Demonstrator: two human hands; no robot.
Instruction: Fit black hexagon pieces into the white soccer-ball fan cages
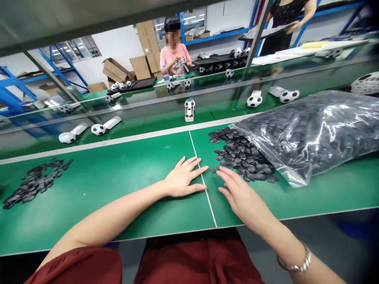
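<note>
Hands (183,178), two, flat, two chip piles (242,156)

Green workbench (118,185) with two heaps of black discs (242,156) (32,183), clear plastic bag (314,130) alongside.

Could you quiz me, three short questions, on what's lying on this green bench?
1. True or false: the left hand lies flat on the green table.
2. What spills from the clear plastic bag? A) black pieces B) white balls C) screws
3. Which hand's fingertips are nearer the spilled black pieces?

Key: 1 true. 2 A. 3 the right hand.
</note>
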